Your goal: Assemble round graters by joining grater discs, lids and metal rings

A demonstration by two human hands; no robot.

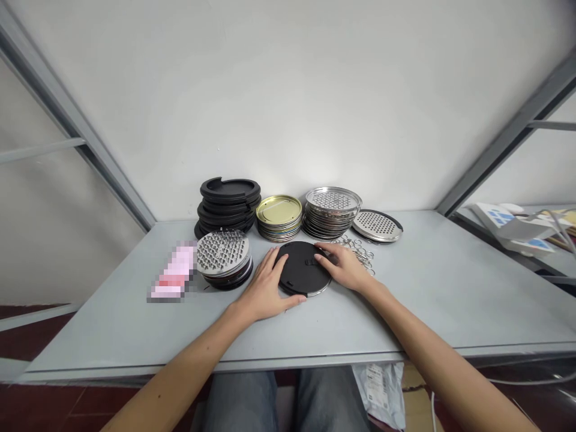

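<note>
The left hand (pixel 270 291) has its fingers and thumb spread around a black disc (pixel 306 270), fingers along the left rim and thumb by the near rim; the right hand (pixel 344 267) lays its thumb on the disc's top, with a forefinger at the far right rim. Whether either hand grips firmly, I cannot tell. The disc lies flat near the middle of the desk (pixel 450 300), between its near and far edges, a silvery rim showing beneath. Just beyond the right hand are small metal rings (pixel 366 254). Left of the left hand stands a stack of grater discs (pixel 224 253), and nearer the desk's left edge lies a blurred pink item (pixel 173 273). Along the far edge, from the far left corner rightward, come black ring-shaped pieces (pixel 228 207), yellow-topped lids (pixel 279 211), piled metal plates (pixel 333 207) and a perforated plate (pixel 378 225).
</note>
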